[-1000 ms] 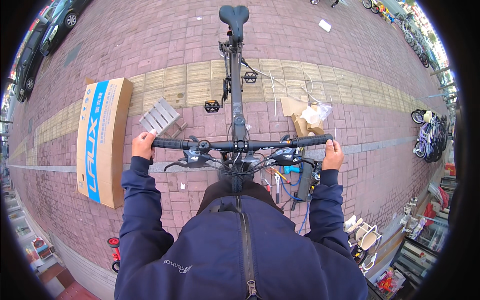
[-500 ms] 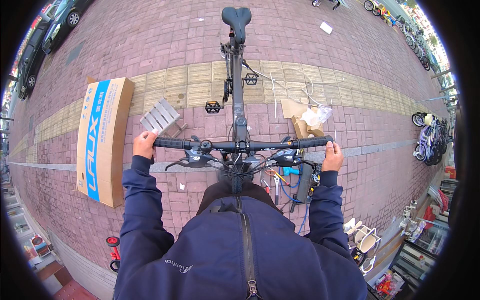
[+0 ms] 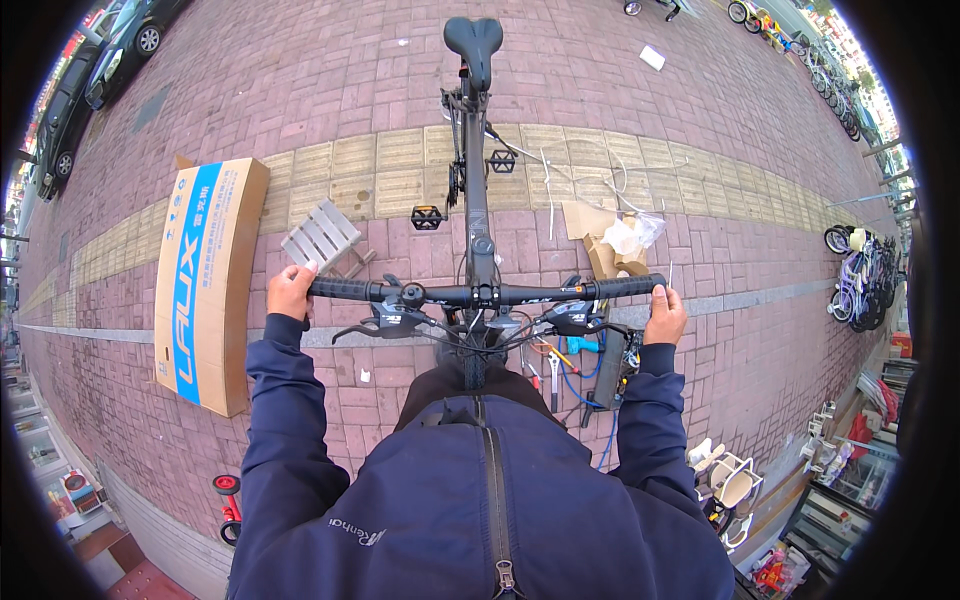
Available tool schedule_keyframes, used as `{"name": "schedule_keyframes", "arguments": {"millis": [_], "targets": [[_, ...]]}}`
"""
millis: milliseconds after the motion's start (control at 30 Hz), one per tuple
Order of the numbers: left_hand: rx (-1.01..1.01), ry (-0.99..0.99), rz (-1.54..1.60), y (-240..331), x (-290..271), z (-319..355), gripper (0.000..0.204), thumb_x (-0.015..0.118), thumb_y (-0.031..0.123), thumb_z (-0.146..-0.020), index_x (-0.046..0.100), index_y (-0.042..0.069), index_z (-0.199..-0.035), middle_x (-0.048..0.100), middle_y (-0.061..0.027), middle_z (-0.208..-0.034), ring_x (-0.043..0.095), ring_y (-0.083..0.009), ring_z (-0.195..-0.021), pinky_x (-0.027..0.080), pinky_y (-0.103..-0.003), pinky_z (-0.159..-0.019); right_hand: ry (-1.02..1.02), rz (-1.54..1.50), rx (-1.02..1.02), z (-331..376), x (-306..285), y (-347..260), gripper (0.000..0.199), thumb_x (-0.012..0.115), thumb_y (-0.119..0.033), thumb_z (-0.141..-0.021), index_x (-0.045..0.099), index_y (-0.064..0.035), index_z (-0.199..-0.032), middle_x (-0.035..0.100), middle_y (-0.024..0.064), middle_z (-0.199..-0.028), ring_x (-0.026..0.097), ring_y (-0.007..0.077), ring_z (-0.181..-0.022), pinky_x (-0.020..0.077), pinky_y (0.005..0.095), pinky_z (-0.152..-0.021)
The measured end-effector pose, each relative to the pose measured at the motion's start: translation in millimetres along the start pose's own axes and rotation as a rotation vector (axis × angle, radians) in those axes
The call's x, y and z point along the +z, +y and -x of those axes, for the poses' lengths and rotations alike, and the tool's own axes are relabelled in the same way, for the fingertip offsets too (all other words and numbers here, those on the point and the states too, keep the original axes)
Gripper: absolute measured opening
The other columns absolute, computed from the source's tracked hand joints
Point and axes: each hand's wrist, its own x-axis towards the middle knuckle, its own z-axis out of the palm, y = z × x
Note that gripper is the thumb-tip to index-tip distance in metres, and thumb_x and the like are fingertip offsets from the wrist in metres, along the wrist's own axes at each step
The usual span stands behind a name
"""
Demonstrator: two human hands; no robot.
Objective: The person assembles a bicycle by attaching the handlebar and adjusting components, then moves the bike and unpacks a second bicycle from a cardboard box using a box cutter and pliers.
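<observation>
Pinching the handlebar (image 3: 452, 296) ends, left hand (image 3: 290, 292) and right hand (image 3: 665, 314) have a narrow grip — carton (image 3: 205, 300), stool (image 3: 321, 238) and tools (image 3: 580, 344) nearby.

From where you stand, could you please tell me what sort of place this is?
Probably a sidewalk outside a bike shop: parked cars stand at upper left, bicycles stand at right, and tools lie on brick paving.

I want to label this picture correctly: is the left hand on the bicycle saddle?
No, the left hand is at the left end of the handlebar, and the saddle is farther ahead with no hand on it.
</observation>
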Motion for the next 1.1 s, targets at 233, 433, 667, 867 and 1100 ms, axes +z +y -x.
{"name": "schedule_keyframes", "arguments": {"millis": [233,433,667,867,1100], "targets": [[0.026,-0.012,0.005,1.9,3.2,0.8,0.037,0.065,0.035,-0.092,0.059,0.002,-0.077,0.048,-0.0028,-0.049,0.044,-0.0118,-0.034,0.034,-0.028,-0.035,0.004,-0.073,0.001,-1.3,1.0,1.8,0.038,0.065,-0.032,-0.095,0.066,0.0053,-0.099,0.06,0.001,-0.078,0.049,0.0094,-0.071,0.042,0.028,-0.062],[0.02,-0.006,0.015,2.7,1.8,4.7,0.037,0.067,0.035,-0.09,0.063,0.001,-0.078,0.05,-0.0011,-0.051,0.045,-0.0102,-0.036,0.034,-0.028,-0.035,0.027,0.002,-0.074,-0.1,0.6,0.3,0.036,0.062,-0.034,-0.097,0.067,0.0013,-0.094,0.051,-0.0061,-0.067,0.04,0.0057,-0.059,0.0307,0.0271,-0.05],[0.019,0.016,0.066,0.9,2.1,7.7,0.037,0.069,0.034,-0.089,0.061,0.002,-0.074,0.05,-0.0003,-0.052,0.044,-0.0086,-0.039,0.033,-0.028,-0.037,0.011,-0.128,0.029,-8.4,1.2,14.6,0.034,0.062,-0.037,-0.097,0.065,-0.0039,-0.09,0.051,-0.0056,-0.063,0.039,0.003,-0.05,0.0278,0.0232,-0.041],[0.004,0.001,0.054,2.3,0.8,10.9,0.036,0.069,0.034,-0.089,0.06,0.001,-0.075,0.05,-0.0002,-0.052,0.045,-0.0091,-0.038,0.034,-0.028,-0.037,-0.006,-0.182,0.086,-9.4,-0.7,13.2,0.033,0.064,-0.032,-0.096,0.064,0.0001,-0.088,0.046,-0.0067,-0.064,0.036,0.0035,-0.056,0.0257,0.0247,-0.048],[-0.012,0.01,0.03,6.4,3.1,11.6,0.037,0.068,0.034,-0.089,0.06,0.001,-0.075,0.049,-0.0007,-0.052,0.044,-0.0094,-0.037,0.034,-0.028,-0.036,-0.005,-0.217,0.003,-10.4,0.6,19.2,0.031,0.063,-0.034,-0.097,0.065,-0.0047,-0.09,0.048,-0.0068,-0.061,0.039,0.0031,-0.047,0.0276,0.0226,-0.04]]}}
